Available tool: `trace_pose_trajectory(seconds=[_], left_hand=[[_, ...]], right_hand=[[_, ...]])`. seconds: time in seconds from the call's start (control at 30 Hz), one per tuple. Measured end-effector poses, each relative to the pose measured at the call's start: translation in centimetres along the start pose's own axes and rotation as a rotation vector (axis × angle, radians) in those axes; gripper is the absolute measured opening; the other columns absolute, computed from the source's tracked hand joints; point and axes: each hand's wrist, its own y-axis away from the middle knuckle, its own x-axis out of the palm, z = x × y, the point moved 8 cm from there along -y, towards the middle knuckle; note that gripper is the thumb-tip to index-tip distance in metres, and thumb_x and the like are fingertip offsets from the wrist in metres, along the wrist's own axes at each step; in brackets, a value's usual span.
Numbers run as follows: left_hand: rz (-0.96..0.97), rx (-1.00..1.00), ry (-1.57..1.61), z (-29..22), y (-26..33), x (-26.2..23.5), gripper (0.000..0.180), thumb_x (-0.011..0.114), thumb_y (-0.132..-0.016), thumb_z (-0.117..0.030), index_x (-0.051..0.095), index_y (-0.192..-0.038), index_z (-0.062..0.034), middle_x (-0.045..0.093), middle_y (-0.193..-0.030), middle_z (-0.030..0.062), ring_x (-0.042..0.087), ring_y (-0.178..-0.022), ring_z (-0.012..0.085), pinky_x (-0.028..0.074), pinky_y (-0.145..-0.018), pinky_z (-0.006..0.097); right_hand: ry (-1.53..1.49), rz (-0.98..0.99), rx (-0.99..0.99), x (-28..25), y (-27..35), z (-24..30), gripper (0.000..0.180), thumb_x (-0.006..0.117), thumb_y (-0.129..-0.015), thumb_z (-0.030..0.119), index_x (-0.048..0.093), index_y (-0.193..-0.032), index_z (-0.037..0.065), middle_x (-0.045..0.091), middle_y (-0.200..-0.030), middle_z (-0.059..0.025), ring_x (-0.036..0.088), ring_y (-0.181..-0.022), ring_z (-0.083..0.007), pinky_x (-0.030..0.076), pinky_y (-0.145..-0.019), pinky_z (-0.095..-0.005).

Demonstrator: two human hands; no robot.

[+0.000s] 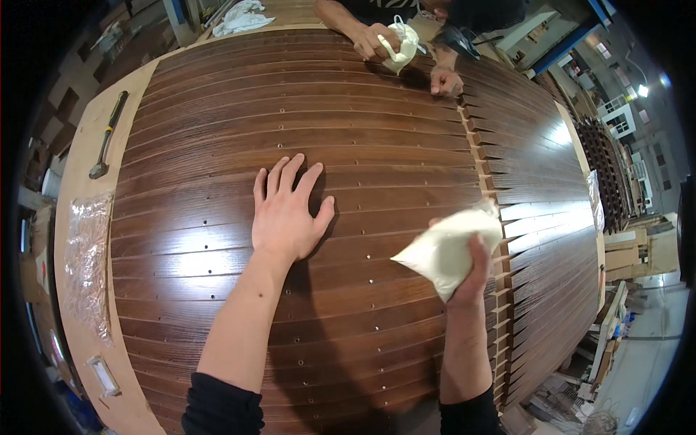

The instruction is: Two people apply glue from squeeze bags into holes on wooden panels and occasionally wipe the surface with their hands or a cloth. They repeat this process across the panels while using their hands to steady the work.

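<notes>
While the left hand (286, 221) lies on the dark brown boards (395, 159) with its fingers spread apart, the right hand (473, 283) has its fingers clamped around a cream-coloured bag (449, 250), over the boards' right-hand part, its pointed tip leftward. Across from them, a co-worker's hand (372, 43) grips another cream bag (403, 48). A hammer (109, 134) lies on the pale bench (78, 170).
</notes>
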Motion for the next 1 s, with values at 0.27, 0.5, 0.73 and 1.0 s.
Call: trace_pose_trajectory(seconds=[0.27, 0.5, 0.73, 1.0], left_hand=[[-0.016, 0.003, 0.012, 0.2, -0.1, -0.2, 0.056, 0.064, -0.096, -0.039, 0.057, -0.146, -0.0156, 0.048, -0.156, 0.0128, 0.038, -0.150, 0.0315, 0.020, -0.128, 0.053], [0.004, -0.012, 0.001, 0.6, 0.0, 0.2, 0.056, 0.064, -0.097, -0.041, 0.056, -0.148, -0.0174, 0.046, -0.158, 0.0120, 0.036, -0.152, 0.0298, 0.020, -0.129, 0.053], [-0.008, -0.006, 0.008, 0.4, 0.0, 0.1, 0.056, 0.065, -0.097, -0.040, 0.056, -0.148, -0.0181, 0.046, -0.159, 0.0115, 0.036, -0.152, 0.0299, 0.020, -0.129, 0.053], [0.003, -0.020, -0.003, 0.7, 0.1, -0.2, 0.057, 0.065, -0.097, -0.041, 0.056, -0.148, -0.0181, 0.046, -0.159, 0.0112, 0.036, -0.152, 0.0293, 0.019, -0.129, 0.053]], right_hand=[[0.572, 0.024, -0.228, 6.4, -2.6, 3.5, 0.040, 0.081, -0.089, 0.020, 0.070, -0.119, -0.005, 0.074, -0.106, -0.0097, 0.071, -0.092, -0.0149, 0.058, -0.080, -0.0301], [0.629, 0.042, -0.138, 7.7, -3.8, 1.2, 0.038, 0.084, -0.086, 0.017, 0.073, -0.115, -0.004, 0.077, -0.104, -0.0095, 0.073, -0.092, -0.0157, 0.059, -0.082, -0.0312], [0.682, 0.021, -0.112, 7.4, -4.0, 0.4, 0.037, 0.085, -0.085, 0.017, 0.074, -0.114, -0.004, 0.078, -0.105, -0.0102, 0.074, -0.094, -0.0163, 0.060, -0.083, -0.0321], [0.721, 0.023, -0.139, 8.3, -3.8, 0.2, 0.038, 0.086, -0.083, 0.016, 0.074, -0.113, -0.004, 0.078, -0.104, -0.0101, 0.074, -0.093, -0.0164, 0.061, -0.083, -0.0319]])
